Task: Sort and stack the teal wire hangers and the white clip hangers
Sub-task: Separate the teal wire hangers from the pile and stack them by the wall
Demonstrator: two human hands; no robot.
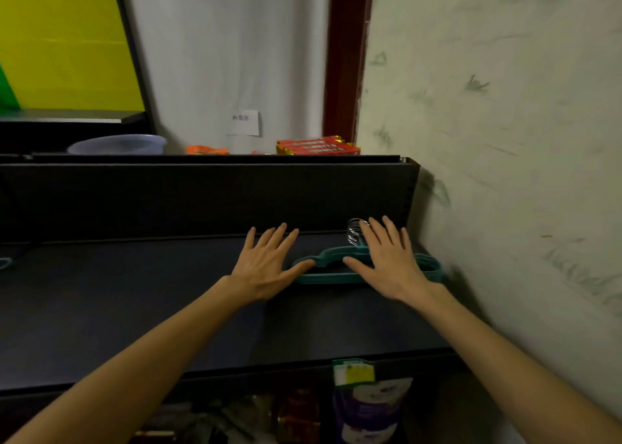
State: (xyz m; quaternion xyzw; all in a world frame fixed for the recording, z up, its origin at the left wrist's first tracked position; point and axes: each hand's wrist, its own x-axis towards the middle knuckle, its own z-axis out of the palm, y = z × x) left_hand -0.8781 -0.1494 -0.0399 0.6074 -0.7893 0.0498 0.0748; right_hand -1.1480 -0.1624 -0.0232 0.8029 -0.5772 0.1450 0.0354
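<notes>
1. Teal wire hangers (331, 277) lie stacked on the dark shelf (134, 309), near the right wall.
2. I see my left hand (266, 268) spread flat, thumb touching them.
3. My right hand (390, 261) lies spread over them.

**Dim shelf corner by a marbled wall**

I see a dark shelf (134, 309) with a black back panel (202, 197), a green-veined pale wall (505, 140) at its right edge, a white curtain (229, 56) and a dark red door frame (346, 56) behind.
</notes>
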